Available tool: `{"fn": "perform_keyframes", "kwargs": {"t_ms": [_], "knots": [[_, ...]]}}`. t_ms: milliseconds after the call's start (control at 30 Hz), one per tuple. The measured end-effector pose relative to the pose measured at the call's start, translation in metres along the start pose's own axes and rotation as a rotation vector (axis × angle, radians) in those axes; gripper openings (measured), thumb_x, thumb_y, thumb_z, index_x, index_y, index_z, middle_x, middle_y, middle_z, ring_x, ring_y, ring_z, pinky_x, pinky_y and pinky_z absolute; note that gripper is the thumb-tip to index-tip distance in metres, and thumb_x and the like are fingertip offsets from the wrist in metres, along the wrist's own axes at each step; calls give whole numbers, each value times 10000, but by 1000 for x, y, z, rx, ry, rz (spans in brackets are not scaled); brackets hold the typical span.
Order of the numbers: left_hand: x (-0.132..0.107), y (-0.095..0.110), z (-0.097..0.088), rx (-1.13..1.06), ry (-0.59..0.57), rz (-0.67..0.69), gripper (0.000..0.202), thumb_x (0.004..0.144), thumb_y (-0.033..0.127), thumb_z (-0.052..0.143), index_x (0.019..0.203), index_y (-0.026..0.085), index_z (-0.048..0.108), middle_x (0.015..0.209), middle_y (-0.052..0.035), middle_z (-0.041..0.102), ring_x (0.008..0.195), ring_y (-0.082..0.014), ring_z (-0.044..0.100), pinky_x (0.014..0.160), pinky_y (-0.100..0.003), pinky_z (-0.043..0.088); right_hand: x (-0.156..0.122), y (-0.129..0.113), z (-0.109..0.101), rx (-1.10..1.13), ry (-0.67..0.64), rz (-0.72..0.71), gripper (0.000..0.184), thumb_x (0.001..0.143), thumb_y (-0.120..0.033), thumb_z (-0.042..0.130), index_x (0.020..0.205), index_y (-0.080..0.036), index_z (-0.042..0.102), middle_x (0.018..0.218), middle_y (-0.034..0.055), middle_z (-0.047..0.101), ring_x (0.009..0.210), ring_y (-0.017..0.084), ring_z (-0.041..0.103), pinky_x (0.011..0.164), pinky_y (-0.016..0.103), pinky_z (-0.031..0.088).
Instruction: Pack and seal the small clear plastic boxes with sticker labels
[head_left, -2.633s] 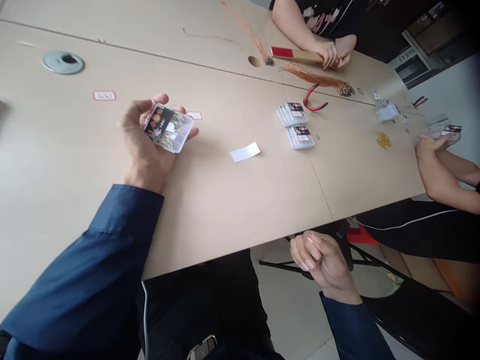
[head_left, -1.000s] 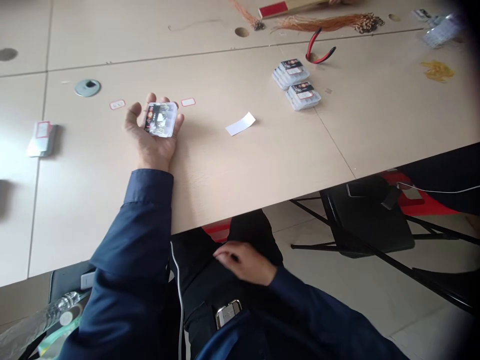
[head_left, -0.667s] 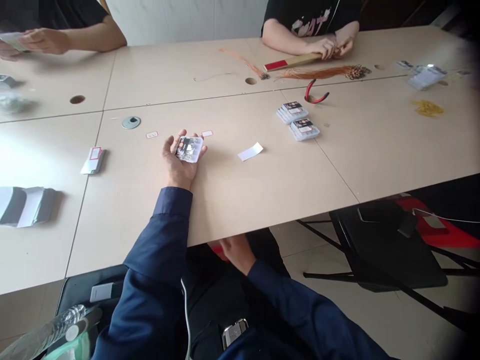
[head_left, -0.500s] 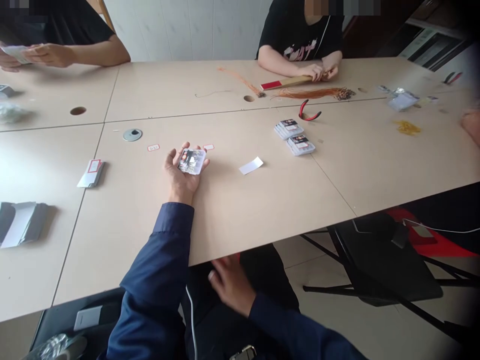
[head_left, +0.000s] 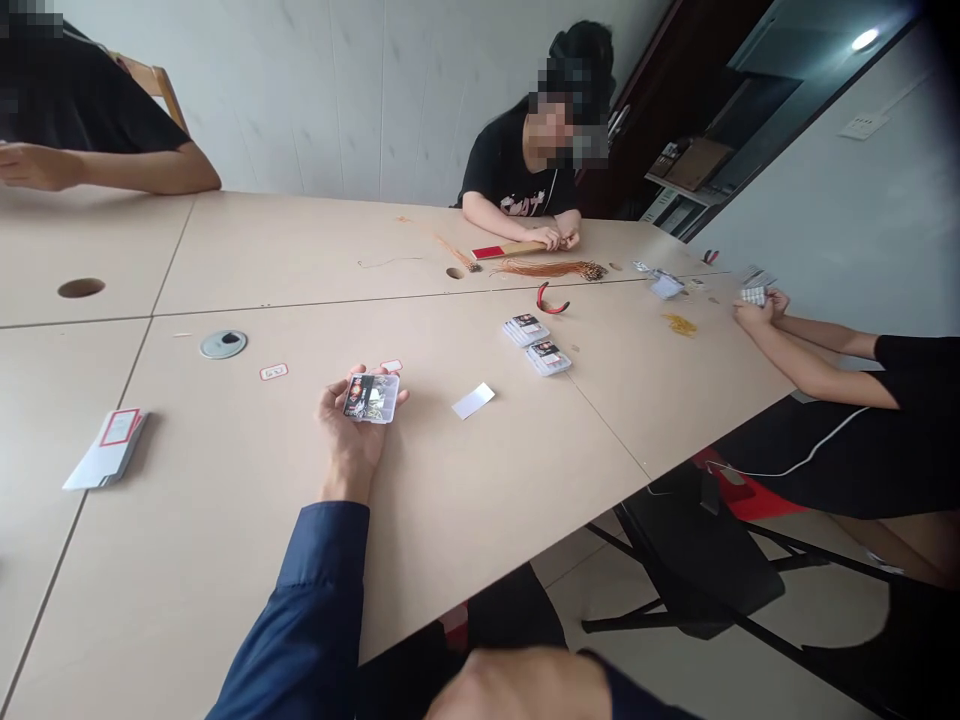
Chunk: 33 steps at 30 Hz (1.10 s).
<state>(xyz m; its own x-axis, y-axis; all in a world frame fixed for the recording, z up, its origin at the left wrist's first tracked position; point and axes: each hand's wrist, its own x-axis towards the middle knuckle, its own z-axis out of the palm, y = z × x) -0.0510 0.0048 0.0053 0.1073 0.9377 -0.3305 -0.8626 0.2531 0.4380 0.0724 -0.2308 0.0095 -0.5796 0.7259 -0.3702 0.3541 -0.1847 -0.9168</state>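
Note:
My left hand [head_left: 349,448] is palm up over the table, its fingers curled round a small clear plastic box [head_left: 381,398]. The box has a black label on its left part and small metallic pieces showing inside. To the right of it lies a folded white slip of paper [head_left: 473,400]. Farther right are two stacks of similar boxes, the nearer stack [head_left: 549,358] touching or nearly touching the farther stack [head_left: 525,329]. My right hand [head_left: 517,685] is at the bottom edge of the view, below the table edge. Its fingers are cut off from sight.
Red-handled pliers [head_left: 553,300] lie behind the stacks, near bundles of orange cord [head_left: 544,268]. A round metal cover [head_left: 223,344], a red-bordered label [head_left: 274,371] and a stack of white cards [head_left: 109,448] lie leftward. Co-workers sit at the far side and right; a black chair [head_left: 705,555] stands right.
The view has tilted up and turned right, bringing more of the right-hand co-worker into sight. My right hand has come nearer the camera. My left hand still holds the box.

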Motion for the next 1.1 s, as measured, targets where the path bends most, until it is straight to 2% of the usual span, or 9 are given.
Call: {"fn": "perform_keyframes", "kwargs": {"t_ms": [67,100,200,267,433,667,833,967,1100], "knots": [[0,-1,2,-8,38,3,191,765,237,525,859,121,644,857,-118,713,852,-258,719,712,-438,610,1,-13,-50,-1,109,-25,354,936,-470,561,1180,-249,694,932,29,743,833,182,704,759,276,527],[0,-1,4,-15,62,15,196,778,238,519,864,116,646,856,-110,707,858,-258,719,722,-447,609,5,-17,-76,-14,266,-15,391,962,-482,511,1195,-214,673,951,48,731,856,183,691,791,289,521],[0,0,6,-38,125,69,207,813,236,495,870,108,647,828,-80,687,854,-248,718,749,-461,606,29,-11,-149,-267,992,77,436,943,-493,502,1191,-151,613,850,53,678,758,187,631,736,313,489],[0,1,7,-31,140,90,207,823,233,488,860,106,646,814,-77,684,833,-245,718,743,-458,606,48,0,-182,-436,1142,195,508,870,-457,614,1260,-136,569,883,61,670,806,210,632,752,325,471],[-2,-1,7,58,49,84,209,829,243,490,837,113,654,821,-111,698,828,-271,719,682,-440,607,76,20,-213,-562,1032,230,171,874,-368,596,917,-221,672,795,24,700,733,186,642,630,273,397],[-5,-5,13,157,40,84,210,811,245,552,930,127,679,887,-125,720,831,-278,724,689,-442,607,86,21,-237,-442,1144,55,215,873,-371,534,884,-207,671,729,38,703,661,193,630,608,278,391],[-5,-5,13,156,97,59,275,828,274,535,991,106,681,955,-167,728,890,-308,730,716,-446,610,105,21,-233,-363,1212,-116,188,851,-342,551,936,-203,646,779,42,710,669,191,645,638,286,453],[-5,-3,14,136,143,51,269,834,271,537,995,108,677,920,-156,726,870,-321,733,648,-431,613,109,26,-222,-437,1104,-261,124,833,-232,546,920,-208,632,874,56,708,751,197,664,701,308,512],[-5,-2,14,125,146,46,259,824,265,543,980,107,676,882,-147,718,874,-324,731,649,-439,617,103,28,-218,-509,1007,-319,268,862,-110,427,949,-214,658,986,70,697,874,195,671,743,309,529]]}}
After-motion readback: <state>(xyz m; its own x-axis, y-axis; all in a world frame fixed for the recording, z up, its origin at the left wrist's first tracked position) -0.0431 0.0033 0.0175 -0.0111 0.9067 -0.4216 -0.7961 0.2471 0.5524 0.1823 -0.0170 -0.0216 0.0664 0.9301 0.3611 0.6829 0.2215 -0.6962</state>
